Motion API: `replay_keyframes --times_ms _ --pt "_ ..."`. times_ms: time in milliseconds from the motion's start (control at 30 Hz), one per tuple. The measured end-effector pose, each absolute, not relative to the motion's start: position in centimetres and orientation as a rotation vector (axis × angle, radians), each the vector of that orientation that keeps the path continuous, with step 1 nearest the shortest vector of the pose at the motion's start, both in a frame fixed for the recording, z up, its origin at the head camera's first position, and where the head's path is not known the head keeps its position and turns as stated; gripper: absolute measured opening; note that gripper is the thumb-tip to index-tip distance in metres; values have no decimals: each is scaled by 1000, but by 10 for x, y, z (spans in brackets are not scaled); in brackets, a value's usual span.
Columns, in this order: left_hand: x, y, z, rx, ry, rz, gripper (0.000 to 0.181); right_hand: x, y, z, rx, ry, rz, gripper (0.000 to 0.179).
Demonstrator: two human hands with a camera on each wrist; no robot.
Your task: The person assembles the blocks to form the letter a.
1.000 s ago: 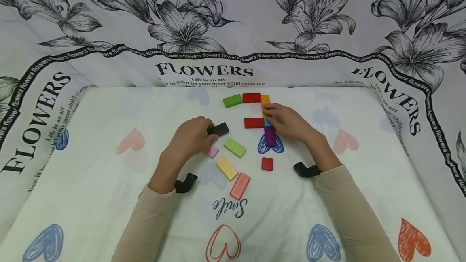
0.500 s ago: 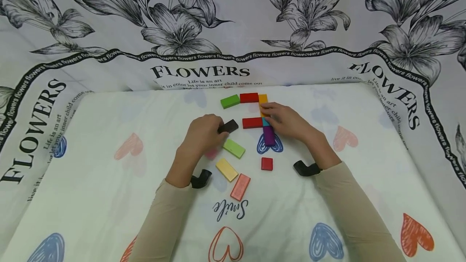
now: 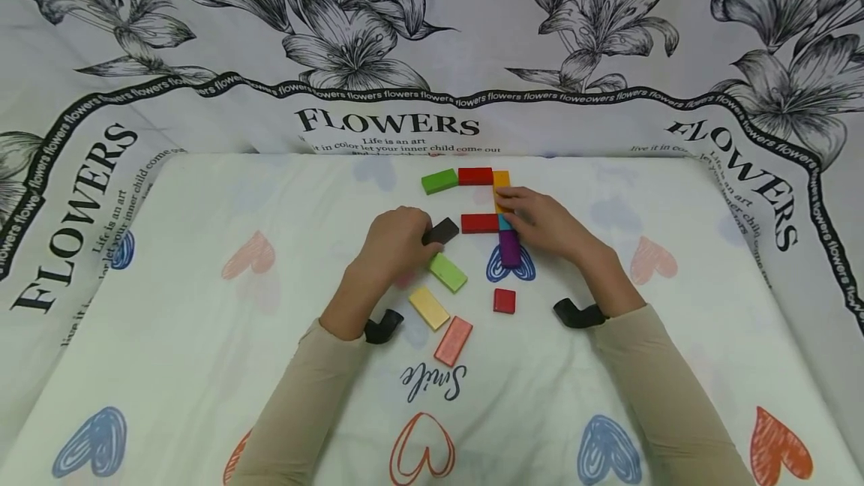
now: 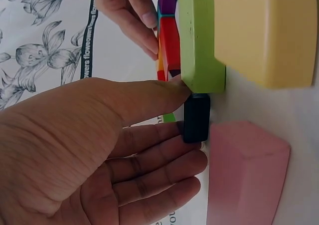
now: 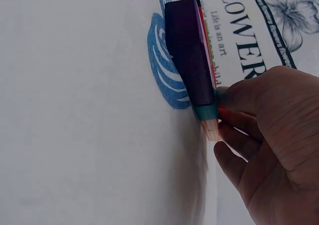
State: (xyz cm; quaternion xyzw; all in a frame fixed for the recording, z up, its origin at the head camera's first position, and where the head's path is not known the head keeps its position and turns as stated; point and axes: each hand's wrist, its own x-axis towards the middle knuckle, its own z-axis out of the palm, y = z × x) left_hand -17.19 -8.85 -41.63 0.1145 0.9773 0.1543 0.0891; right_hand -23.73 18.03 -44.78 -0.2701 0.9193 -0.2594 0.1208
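My left hand (image 3: 398,246) pinches a black block (image 3: 444,231) between thumb and fingers, just left of a red block (image 3: 478,223). In the left wrist view the black block (image 4: 197,117) is partly behind a lime-green block (image 4: 199,40). My right hand (image 3: 553,225) touches an orange block (image 3: 501,180) and a blue block (image 3: 505,223) with loosely extended fingers and thumb. A purple block (image 3: 510,250) continues that column toward me. Another red block (image 3: 475,176) and a green block (image 3: 439,181) run left from the orange block's far end.
Nearer me lie a yellow block (image 3: 429,308), a salmon block (image 3: 453,341) and a small red block (image 3: 504,301). A pink block (image 4: 249,170) stands close under my left hand. The white cloth (image 3: 162,366) carries printed hearts and lettering.
My left hand has carried the black block rightward, close to the nearer red block's left end. My right hand has stayed at the orange and blue blocks. The head view has shifted slightly.
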Motion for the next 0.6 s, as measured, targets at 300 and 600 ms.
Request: replay_keyframes --times_ms 300,600 --pt "-170 -84 -418 307 2899 467 25 -237 180 -449 -787 2695 -776 46" --pt "-169 -81 -417 299 2906 445 25 -237 181 -448 -786 2685 -753 47"
